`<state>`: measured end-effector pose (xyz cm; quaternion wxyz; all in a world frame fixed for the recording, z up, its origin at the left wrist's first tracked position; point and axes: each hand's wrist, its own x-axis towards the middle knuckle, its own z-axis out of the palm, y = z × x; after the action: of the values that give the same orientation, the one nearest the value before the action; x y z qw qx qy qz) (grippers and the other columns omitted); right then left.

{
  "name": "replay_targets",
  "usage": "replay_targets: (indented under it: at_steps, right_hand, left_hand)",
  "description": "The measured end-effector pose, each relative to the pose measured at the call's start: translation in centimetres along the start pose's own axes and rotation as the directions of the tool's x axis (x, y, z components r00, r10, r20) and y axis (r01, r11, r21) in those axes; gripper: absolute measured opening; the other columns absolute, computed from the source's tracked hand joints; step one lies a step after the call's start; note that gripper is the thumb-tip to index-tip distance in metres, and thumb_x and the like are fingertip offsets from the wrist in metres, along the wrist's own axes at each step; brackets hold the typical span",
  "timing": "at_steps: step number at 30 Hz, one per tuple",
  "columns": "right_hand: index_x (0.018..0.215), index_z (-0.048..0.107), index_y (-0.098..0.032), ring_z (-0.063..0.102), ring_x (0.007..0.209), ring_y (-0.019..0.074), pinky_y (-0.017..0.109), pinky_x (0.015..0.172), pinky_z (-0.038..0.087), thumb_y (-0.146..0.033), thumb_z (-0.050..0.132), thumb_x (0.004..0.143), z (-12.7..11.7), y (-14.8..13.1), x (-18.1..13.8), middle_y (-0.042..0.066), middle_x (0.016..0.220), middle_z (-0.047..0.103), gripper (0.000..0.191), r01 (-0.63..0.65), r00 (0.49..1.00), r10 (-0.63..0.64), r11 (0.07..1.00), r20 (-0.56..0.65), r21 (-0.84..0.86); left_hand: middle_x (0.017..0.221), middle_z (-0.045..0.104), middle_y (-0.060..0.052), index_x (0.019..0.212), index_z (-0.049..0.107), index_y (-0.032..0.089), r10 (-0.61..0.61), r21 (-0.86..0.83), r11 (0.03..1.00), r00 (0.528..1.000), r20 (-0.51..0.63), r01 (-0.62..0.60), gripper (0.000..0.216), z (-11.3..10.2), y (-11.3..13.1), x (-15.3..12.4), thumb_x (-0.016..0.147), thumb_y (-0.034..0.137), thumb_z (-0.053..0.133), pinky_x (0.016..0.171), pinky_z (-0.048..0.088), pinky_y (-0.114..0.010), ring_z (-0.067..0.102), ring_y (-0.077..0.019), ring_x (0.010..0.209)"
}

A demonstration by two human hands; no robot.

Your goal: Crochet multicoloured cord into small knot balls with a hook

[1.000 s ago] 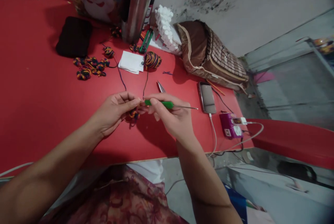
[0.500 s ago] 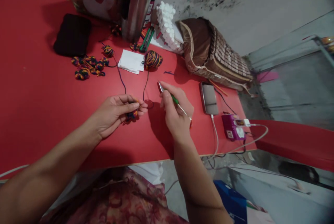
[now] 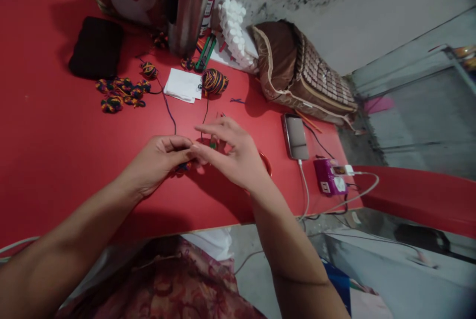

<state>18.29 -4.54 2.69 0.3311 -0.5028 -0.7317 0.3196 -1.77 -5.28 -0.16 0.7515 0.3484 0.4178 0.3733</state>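
My left hand [image 3: 160,160] is closed, pinching a small crocheted piece of dark multicoloured yarn [image 3: 183,167] that peeks out below its fingers. My right hand [image 3: 234,153] meets it, thumb against the left fingertips and index finger stretched over them. Under the right palm shows the green grip of a crochet hook [image 3: 213,145], mostly hidden and held by the curled fingers. One strand runs from the hands toward a larger yarn ball [image 3: 214,81], another toward a smaller yarn ball [image 3: 149,70]. Finished-looking crocheted pieces [image 3: 121,93] lie to the left.
White paper squares [image 3: 183,84] lie between the yarn balls. Behind are a black case [image 3: 97,47], a metal cylinder [image 3: 189,9] and a green cutter [image 3: 206,52]. To the right sit a brown bag [image 3: 305,69], a charging phone [image 3: 296,136] and a purple power block [image 3: 329,176].
My right hand has moved left to meet the left hand; its index finger has stretched out, and the hook has gone mostly under the palm. The view has shifted slightly.
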Motion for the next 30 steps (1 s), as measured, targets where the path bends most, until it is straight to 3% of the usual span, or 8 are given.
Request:
replay_targets:
  at_steps: [3, 5, 8, 10, 16, 26, 30]
  right_hand:
    - [0.093, 0.089, -0.025, 0.071, 0.088, 0.0177, 0.033, 0.081, 0.061, -0.034, 0.085, 0.095, 1.1, -0.2, 1.2, 0.004, 0.091, 0.077, 0.01, -0.029, 0.999, 0.026, 0.986, 0.022, 0.163]
    - [0.084, 0.087, -0.023, 0.069, 0.078, 0.016, 0.031, 0.073, 0.06, -0.032, 0.086, 0.094, 1.3, -0.2, 1.5, 0.002, 0.08, 0.075, 0.013, -0.088, 0.996, 0.083, 0.951, 0.029, 0.296]
    - [0.083, 0.085, -0.021, 0.066, 0.064, 0.0133, 0.029, 0.06, 0.057, -0.039, 0.092, 0.088, 1.1, -0.2, 1.6, 0.001, 0.075, 0.075, 0.02, -0.222, 0.973, 0.224, 0.84, 0.057, 0.495]
    - [0.085, 0.085, -0.021, 0.068, 0.064, 0.013, 0.028, 0.06, 0.058, -0.042, 0.097, 0.082, 1.0, -0.1, 1.6, 0.0, 0.075, 0.077, 0.025, -0.283, 0.951, 0.303, 0.773, 0.062, 0.568]
    - [0.082, 0.086, -0.024, 0.069, 0.071, 0.0117, 0.027, 0.071, 0.057, -0.043, 0.101, 0.079, 1.3, 1.1, 1.4, -0.001, 0.076, 0.08, 0.024, -0.223, 0.955, 0.296, 0.769, -0.024, 0.599]
    - [0.081, 0.079, -0.022, 0.058, 0.066, 0.0114, 0.028, 0.063, 0.049, -0.048, 0.096, 0.085, 1.2, 1.4, 0.8, -0.003, 0.072, 0.07, 0.031, -0.153, 0.954, 0.271, 0.812, -0.132, 0.563]
    - [0.081, 0.077, -0.024, 0.051, 0.061, 0.0102, 0.027, 0.059, 0.046, -0.045, 0.094, 0.087, 1.4, 1.9, 0.9, -0.003, 0.071, 0.066, 0.028, -0.067, 0.92, 0.291, 0.777, -0.262, 0.626]
  left_hand:
    - [0.075, 0.084, -0.008, 0.08, 0.09, 0.018, 0.006, -0.001, 1.0, 1.0, -0.007, -0.006, 0.008, -0.1, -0.1, 0.0, 0.079, 0.025, 0.093, 0.051, 0.047, -0.015, 0.067, -0.0097, 0.057]
    - [0.08, 0.086, -0.009, 0.085, 0.091, 0.018, -0.015, -0.042, 0.999, 1.0, 0.014, 0.015, 0.009, -0.2, 0.0, 0.0, 0.08, 0.025, 0.095, 0.053, 0.05, -0.015, 0.073, -0.0115, 0.063]
    - [0.09, 0.088, -0.011, 0.093, 0.092, 0.017, -0.055, -0.134, 0.989, 0.998, 0.034, 0.059, 0.018, -0.2, 0.1, -0.1, 0.078, 0.024, 0.099, 0.063, 0.058, -0.016, 0.081, -0.0156, 0.075]
    - [0.092, 0.089, -0.011, 0.095, 0.092, 0.017, -0.074, -0.195, 0.978, 0.997, 0.03, 0.079, 0.023, -0.2, 0.2, -0.1, 0.075, 0.021, 0.101, 0.07, 0.064, -0.02, 0.083, -0.0179, 0.079]
    - [0.087, 0.088, -0.012, 0.09, 0.09, 0.014, -0.118, -0.244, 0.962, 0.992, 0.034, 0.123, 0.021, -0.1, 0.4, 0.0, 0.075, 0.021, 0.103, 0.068, 0.069, -0.025, 0.083, -0.0198, 0.073]
    - [0.08, 0.086, -0.011, 0.08, 0.085, 0.013, -0.093, -0.208, 0.974, 0.996, 0.012, 0.093, 0.025, 0.2, 0.7, -0.1, 0.075, 0.029, 0.104, 0.06, 0.067, -0.023, 0.08, -0.0179, 0.065]
    - [0.08, 0.085, -0.01, 0.079, 0.085, 0.013, -0.071, -0.197, 0.978, 0.997, 0.013, 0.072, 0.021, 0.2, 0.5, -0.2, 0.077, 0.025, 0.101, 0.06, 0.065, -0.022, 0.079, -0.0166, 0.064]
